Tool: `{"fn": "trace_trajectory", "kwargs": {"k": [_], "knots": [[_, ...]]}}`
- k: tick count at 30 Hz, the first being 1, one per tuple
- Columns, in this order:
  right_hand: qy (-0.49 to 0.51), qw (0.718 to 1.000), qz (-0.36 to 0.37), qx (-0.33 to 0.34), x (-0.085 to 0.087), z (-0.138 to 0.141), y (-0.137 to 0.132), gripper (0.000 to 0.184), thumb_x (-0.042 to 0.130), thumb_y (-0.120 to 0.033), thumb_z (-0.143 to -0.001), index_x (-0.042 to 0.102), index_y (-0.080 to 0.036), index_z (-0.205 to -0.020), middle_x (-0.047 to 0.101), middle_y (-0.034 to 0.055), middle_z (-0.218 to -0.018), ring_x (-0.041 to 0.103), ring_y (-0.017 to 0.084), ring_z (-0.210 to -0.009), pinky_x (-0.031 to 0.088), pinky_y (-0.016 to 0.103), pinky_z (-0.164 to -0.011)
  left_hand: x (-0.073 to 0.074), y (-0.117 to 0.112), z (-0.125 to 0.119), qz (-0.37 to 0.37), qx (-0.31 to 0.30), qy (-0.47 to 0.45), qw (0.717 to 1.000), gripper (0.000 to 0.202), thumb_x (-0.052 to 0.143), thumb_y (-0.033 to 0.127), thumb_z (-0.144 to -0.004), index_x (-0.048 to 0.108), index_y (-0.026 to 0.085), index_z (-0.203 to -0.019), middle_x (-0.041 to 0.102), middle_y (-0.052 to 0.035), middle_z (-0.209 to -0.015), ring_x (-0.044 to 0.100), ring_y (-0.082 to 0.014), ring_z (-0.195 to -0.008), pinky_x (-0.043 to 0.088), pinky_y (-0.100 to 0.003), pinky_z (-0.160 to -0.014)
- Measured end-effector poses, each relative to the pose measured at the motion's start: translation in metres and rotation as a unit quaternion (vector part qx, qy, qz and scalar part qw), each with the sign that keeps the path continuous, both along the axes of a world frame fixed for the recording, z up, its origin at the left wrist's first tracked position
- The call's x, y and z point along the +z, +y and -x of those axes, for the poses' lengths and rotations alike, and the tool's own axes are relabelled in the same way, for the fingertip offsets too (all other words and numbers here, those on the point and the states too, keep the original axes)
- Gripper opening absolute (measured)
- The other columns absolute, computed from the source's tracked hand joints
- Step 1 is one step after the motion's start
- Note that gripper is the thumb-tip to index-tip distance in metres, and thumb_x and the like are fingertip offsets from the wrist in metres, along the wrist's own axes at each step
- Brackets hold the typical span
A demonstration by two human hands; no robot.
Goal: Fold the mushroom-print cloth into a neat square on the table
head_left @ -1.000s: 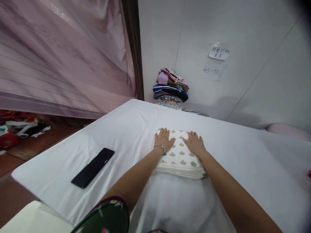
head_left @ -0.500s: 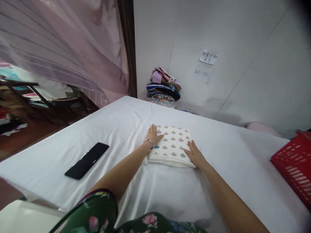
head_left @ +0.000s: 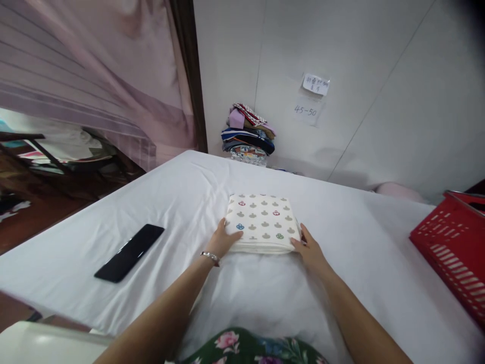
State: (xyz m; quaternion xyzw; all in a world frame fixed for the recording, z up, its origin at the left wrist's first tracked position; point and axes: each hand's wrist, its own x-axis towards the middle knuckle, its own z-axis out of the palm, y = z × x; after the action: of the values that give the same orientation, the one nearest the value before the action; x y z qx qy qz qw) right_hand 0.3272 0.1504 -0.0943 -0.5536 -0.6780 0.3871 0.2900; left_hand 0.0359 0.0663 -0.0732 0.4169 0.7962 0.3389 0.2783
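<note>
A folded white cloth (head_left: 263, 217) lies in front of me, printed with rows of grey mushroom-like shapes and a few in red, blue and green. My left hand (head_left: 222, 240) grips its near left side, thumb on top and fingers along the edge; a silver bracelet circles that wrist. At the near right corner, my right hand (head_left: 309, 248) pinches the cloth with the thumb above and the other fingers at the side. Layered folds show along the front edge. The fingertips under the cloth are partly hidden.
White fabric covers the table (head_left: 182, 202). A black phone (head_left: 129, 253) lies to the left, and a red plastic basket (head_left: 450, 247) stands at the right edge. Folded clothes (head_left: 248, 134) are stacked by the wall beneath handwritten signs (head_left: 316, 85). A pink curtain (head_left: 151, 91) hangs at left.
My left hand has slid from the top of the cloth toward me to its near left edge. My right hand has shifted to the near right corner, and both now grip the sides.
</note>
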Motion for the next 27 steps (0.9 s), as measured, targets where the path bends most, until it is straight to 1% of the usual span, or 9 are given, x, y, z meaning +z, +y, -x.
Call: {"fn": "trace_trajectory", "kwargs": {"k": [6,9,11,13,15,17,20,23,27], "knots": [[0.098,0.993,0.062,-0.005,0.014,-0.005,0.027,0.086,0.067,-0.036,-0.066,0.029,-0.016,-0.140,0.059,0.0124,-0.117,0.060,0.025,-0.100,0.050,0.038,-0.084,0.004,-0.002,-0.010,-0.022,-0.006,-0.036,0.999,0.084,0.069,0.046,-0.068,0.029,0.018,-0.136,0.052,-0.0120,-0.128,0.056,-0.0247,-0.109,0.045,-0.035,-0.091],[0.149,0.988,0.045,-0.019,0.020,-0.012,0.033,0.091,0.071,-0.034,-0.059,0.031,-0.016,-0.139,0.060,0.0106,-0.114,0.060,0.024,-0.097,0.050,0.038,-0.083,0.004,-0.014,-0.021,-0.026,-0.043,-0.059,0.997,0.085,0.068,0.045,-0.069,0.026,0.019,-0.138,0.053,-0.0109,-0.127,0.056,-0.0223,-0.108,0.046,-0.032,-0.091],[0.133,0.990,0.033,-0.019,0.019,-0.018,0.032,0.087,0.071,-0.035,-0.060,0.034,-0.018,-0.137,0.060,0.0096,-0.116,0.060,0.024,-0.097,0.049,0.037,-0.083,0.006,-0.024,-0.028,-0.035,-0.064,-0.027,0.997,0.088,0.068,0.044,-0.069,0.022,0.018,-0.139,0.050,-0.0118,-0.129,0.054,-0.0227,-0.111,0.045,-0.033,-0.091],[0.079,0.997,0.020,-0.016,0.015,-0.022,0.027,0.077,0.068,-0.037,-0.064,0.041,-0.018,-0.134,0.059,0.0100,-0.117,0.059,0.023,-0.098,0.049,0.038,-0.083,0.009,-0.032,-0.033,-0.054,-0.067,0.058,0.995,0.092,0.068,0.045,-0.068,0.018,0.018,-0.141,0.041,-0.0137,-0.137,0.049,-0.0253,-0.116,0.045,-0.035,-0.091],[0.009,0.999,-0.044,-0.019,0.012,-0.025,0.018,0.064,0.063,-0.040,-0.070,0.048,-0.018,-0.128,0.056,0.0109,-0.121,0.056,0.025,-0.102,0.049,0.040,-0.083,0.014,-0.036,-0.036,-0.086,-0.073,0.166,0.980,0.087,0.066,0.045,-0.070,0.021,0.019,-0.140,0.029,-0.0146,-0.144,0.044,-0.0291,-0.121,0.043,-0.041,-0.092],[-0.045,0.986,-0.161,-0.017,0.014,-0.024,0.008,0.048,0.057,-0.039,-0.076,0.055,-0.020,-0.119,0.054,0.0102,-0.124,0.051,0.026,-0.109,0.046,0.043,-0.086,0.019,-0.037,-0.039,-0.136,-0.109,0.253,0.951,0.068,0.062,0.041,-0.075,0.035,0.020,-0.133,0.027,-0.0133,-0.145,0.039,-0.0301,-0.124,0.039,-0.044,-0.094],[-0.073,0.946,-0.310,0.059,0.022,-0.018,-0.007,0.025,0.050,-0.033,-0.084,0.064,-0.024,-0.103,0.060,0.0066,-0.113,0.052,0.023,-0.108,0.043,0.043,-0.090,0.023,-0.033,-0.047,-0.201,-0.196,0.306,0.910,0.032,0.056,0.035,-0.082,0.057,0.021,-0.111,0.050,-0.0089,-0.128,0.043,-0.0254,-0.117,0.034,-0.042,-0.096],[-0.099,0.915,-0.350,0.172,0.028,-0.007,-0.016,0.020,0.049,-0.028,-0.086,0.066,-0.025,-0.095,0.065,0.0050,-0.100,0.056,0.021,-0.097,0.043,0.041,-0.087,0.022,-0.026,-0.058,-0.205,-0.269,0.298,0.892,0.017,0.055,0.034,-0.084,0.065,0.023,-0.092,0.063,-0.0043,-0.100,0.051,-0.0209,-0.099,0.036,-0.038,-0.089],[-0.159,0.902,-0.330,0.227,0.028,0.003,-0.015,0.023,0.046,-0.026,-0.088,0.067,-0.025,-0.098,0.065,0.0058,-0.098,0.055,0.021,-0.092,0.042,0.040,-0.083,0.018,-0.017,-0.066,-0.173,-0.303,0.295,0.890,0.018,0.053,0.032,-0.085,0.067,0.022,-0.085,0.062,-0.0033,-0.085,0.051,-0.0189,-0.087,0.036,-0.036,-0.081]]}}
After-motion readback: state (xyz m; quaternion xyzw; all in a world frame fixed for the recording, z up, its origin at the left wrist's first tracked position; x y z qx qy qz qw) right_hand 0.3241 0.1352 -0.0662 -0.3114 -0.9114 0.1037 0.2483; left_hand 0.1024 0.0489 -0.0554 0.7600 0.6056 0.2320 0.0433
